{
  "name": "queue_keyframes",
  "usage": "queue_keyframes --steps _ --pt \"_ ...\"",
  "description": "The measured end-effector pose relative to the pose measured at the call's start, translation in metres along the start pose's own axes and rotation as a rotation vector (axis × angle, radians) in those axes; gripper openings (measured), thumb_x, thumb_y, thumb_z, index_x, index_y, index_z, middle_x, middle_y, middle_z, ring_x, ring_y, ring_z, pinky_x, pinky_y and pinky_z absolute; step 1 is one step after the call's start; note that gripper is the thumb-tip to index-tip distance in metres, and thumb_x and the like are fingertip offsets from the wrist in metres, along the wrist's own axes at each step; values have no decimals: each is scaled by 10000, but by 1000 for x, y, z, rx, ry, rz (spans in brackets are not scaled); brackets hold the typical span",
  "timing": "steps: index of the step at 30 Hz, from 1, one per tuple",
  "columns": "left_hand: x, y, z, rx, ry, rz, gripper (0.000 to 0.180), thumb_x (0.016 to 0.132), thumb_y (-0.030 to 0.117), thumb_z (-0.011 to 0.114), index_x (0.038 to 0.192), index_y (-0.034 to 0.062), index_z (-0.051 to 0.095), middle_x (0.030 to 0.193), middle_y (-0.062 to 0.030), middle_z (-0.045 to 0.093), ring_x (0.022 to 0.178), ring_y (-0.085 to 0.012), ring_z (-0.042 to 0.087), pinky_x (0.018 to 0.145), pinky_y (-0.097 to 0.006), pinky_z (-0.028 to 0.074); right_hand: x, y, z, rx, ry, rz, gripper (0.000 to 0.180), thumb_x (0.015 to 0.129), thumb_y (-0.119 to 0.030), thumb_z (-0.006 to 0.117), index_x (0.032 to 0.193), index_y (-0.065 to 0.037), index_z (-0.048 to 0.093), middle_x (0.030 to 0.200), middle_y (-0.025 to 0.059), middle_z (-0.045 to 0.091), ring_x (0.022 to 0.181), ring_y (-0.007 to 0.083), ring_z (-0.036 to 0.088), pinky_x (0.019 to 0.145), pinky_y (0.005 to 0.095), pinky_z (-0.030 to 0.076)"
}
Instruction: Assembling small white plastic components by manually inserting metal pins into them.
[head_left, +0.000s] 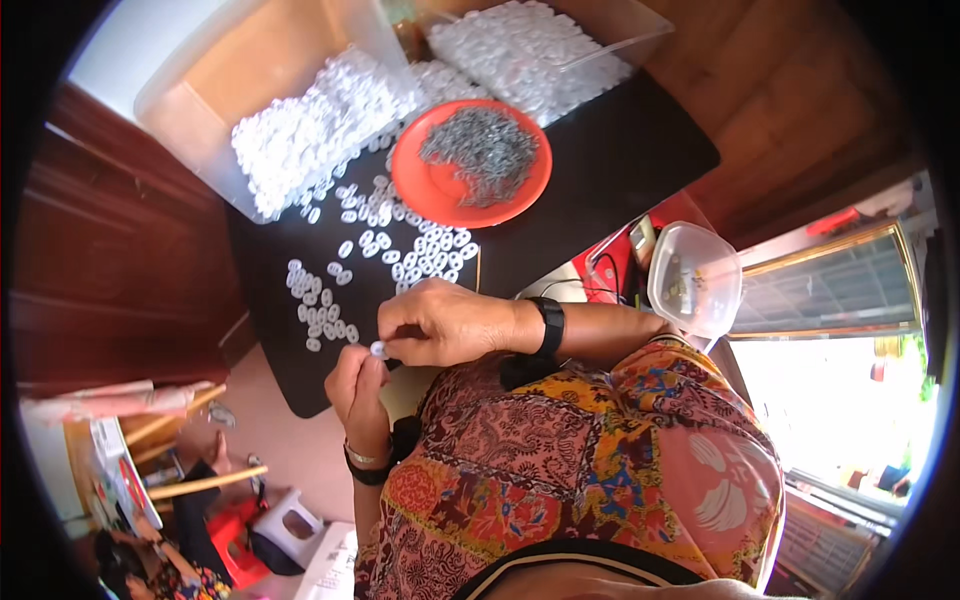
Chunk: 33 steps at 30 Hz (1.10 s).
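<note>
My left hand [357, 388] pinches a small white oval piece [377, 349] between thumb and fingertips, just off the near edge of the table. My right hand [440, 322] meets it from the right, its thumb and forefinger closed on the same piece. Whether a metal part sits between the fingertips is too small to tell. Beyond my hands, several loose white oval pieces [432, 256] with dark marks lie spread on the black tabletop. Further back stands a red plate [414, 182] with a heap of small silvery metal parts [488, 150].
A clear bin [190, 130] full of white pieces stands at the far left, a second clear bin [620, 40] at the far right. A clear tub [722, 285] with small bits is by my right elbow. Another person [175, 570] sits at lower left near a stool [287, 527].
</note>
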<state>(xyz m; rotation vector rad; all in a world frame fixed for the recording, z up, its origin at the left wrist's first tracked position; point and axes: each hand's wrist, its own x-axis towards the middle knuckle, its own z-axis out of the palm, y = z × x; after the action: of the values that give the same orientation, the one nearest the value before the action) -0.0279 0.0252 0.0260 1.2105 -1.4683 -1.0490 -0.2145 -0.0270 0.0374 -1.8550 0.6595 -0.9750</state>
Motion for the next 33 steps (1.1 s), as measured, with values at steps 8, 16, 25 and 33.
queue_keyframes --steps 8,16,25,33 --pt "2 -5 -13 -212 150 60 198 887 28 421 692 8 448 613 -38 445 553 -94 415 527 -226 320 29 -58 -125 -725 261 -323 72 774 -91 648 808 -30 631 709 104 616 621 239 609 580 330 482" --pt "-2 -14 -21 -253 189 1 189 898 56 444 713 21 470 589 -14 421 524 -81 386 494 -227 300 58 -119 -197 -1393 841 -260 126 793 -116 640 761 -6 590 757 164 637 674 332 621 589 401 495" --pt "10 -16 -29 -305 163 -24 196 915 87 436 728 31 459 616 -19 411 562 -102 398 538 -236 330 82 -51 -125 -1101 79 -150 154 810 -196 634 846 -47 654 739 132 643 679 307 623 625 384 486" --pt "17 -30 -25 -318 168 11 176 894 84 490 733 22 527 616 -5 486 556 -72 434 511 -215 335 99 10 -81 -976 -420 14 117 779 -122 598 854 -49 651 864 115 626 846 299 611 729 400 486"
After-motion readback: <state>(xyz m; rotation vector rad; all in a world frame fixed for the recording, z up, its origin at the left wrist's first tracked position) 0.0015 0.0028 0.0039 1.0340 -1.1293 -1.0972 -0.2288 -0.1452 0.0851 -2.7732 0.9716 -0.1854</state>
